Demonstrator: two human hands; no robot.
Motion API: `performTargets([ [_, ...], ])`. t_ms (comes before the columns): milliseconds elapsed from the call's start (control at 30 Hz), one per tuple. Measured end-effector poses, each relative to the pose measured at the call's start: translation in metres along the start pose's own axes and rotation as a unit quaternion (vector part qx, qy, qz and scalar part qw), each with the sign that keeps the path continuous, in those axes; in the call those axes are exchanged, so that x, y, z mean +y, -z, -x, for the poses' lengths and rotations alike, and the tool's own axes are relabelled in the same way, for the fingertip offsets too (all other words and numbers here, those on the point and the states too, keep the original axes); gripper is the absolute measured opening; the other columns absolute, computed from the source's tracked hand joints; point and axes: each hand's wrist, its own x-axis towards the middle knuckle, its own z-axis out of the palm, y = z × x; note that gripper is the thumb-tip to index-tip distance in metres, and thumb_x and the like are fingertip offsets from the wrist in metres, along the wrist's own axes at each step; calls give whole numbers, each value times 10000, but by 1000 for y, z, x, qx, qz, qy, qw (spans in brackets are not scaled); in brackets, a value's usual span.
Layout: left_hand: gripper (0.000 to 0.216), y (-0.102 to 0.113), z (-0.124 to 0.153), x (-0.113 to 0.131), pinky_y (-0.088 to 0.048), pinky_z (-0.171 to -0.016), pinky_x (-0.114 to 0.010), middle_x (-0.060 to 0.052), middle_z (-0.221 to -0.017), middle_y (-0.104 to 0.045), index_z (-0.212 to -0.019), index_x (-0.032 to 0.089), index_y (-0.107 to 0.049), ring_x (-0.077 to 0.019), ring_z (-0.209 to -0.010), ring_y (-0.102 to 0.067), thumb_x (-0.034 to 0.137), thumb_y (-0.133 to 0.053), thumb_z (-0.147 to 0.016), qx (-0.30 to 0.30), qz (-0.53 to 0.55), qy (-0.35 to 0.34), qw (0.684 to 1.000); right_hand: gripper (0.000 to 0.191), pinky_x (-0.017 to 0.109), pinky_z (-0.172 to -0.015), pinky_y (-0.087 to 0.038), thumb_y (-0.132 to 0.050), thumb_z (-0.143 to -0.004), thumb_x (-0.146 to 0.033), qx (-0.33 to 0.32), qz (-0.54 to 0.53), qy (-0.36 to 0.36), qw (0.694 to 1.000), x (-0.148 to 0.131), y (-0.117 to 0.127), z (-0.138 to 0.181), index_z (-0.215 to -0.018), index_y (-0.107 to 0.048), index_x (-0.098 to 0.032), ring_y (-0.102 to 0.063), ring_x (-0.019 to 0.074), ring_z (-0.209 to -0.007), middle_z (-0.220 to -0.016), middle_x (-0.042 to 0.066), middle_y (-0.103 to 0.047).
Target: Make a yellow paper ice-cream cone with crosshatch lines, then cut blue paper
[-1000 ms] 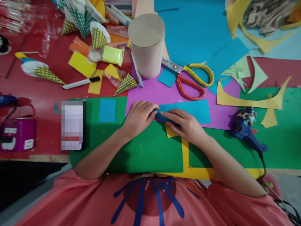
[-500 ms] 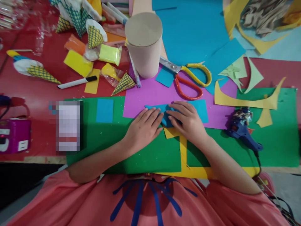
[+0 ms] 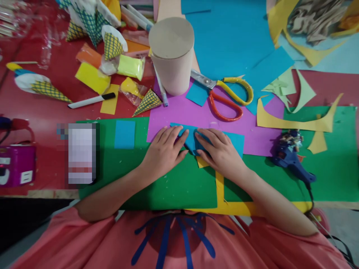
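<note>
A strip of blue paper (image 3: pixel 236 141) lies in front of me across the purple and green sheets, its left part folded into a slanting edge. My left hand (image 3: pixel 164 153) rests at the folded left end, fingers stretched out and thumb apart. On the strip's middle, my right hand (image 3: pixel 221 151) lies flat with its fingers pointing left. Both hands press from above, and they hide parts of the fold. A small yellow paper piece (image 3: pixel 202 163) peeks out under the strip near my right thumb.
Scissors (image 3: pixel 224 95) and a pale paper cup (image 3: pixel 174 71) stand beyond my hands. At right lies a blue glue gun (image 3: pixel 293 158) with a cord. A marker (image 3: pixel 91 101), a small cone (image 3: pixel 148 101) and a blue rectangle (image 3: pixel 125 134) are at left, near a blurred-out object (image 3: pixel 82 153).
The right end of the blue strip has swung slightly downward, and the folded left part shows more. My left hand has shifted a little left and down from the fold.
</note>
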Motion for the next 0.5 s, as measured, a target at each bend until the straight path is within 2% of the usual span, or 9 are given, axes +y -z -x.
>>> performTargets([
  [133, 532, -3, 1, 2, -323, -1097, -453, -162, -1356, -484, -1398, 119, -381, -290, -1256, -454, 366, -398, -927, 8, 2, -10, 1000, 459, 383, -939, -466, -450, -922, -391, 4, -30, -6, 1000, 5, -2, -1, -1282, -536, -119, -544, 241, -1135, -1269, 101, -601],
  [267, 494, -2, 5, 7, -371, -1060, -432, -187, -1406, -434, -1347, 104, -446, -303, -1295, -423, 366, -392, -930, -3, 14, -8, 1000, 471, 366, -975, -436, -439, -928, -398, -3, -30, -4, 1000, 11, 1, -3, -1317, -501, -139, -515, 227, -1199, -1318, 88, -569],
  [500, 481, 0, 5, 12, -409, -998, -467, -182, -1428, -413, -1372, 140, -429, -326, -1290, -424, 319, -402, -926, -10, 8, 9, 1000, 487, 419, -955, -430, -422, -918, -463, -33, -3, 2, 999, 11, 0, -3, -1354, -474, -253, -492, 267, -1202, -1332, 101, -531],
])
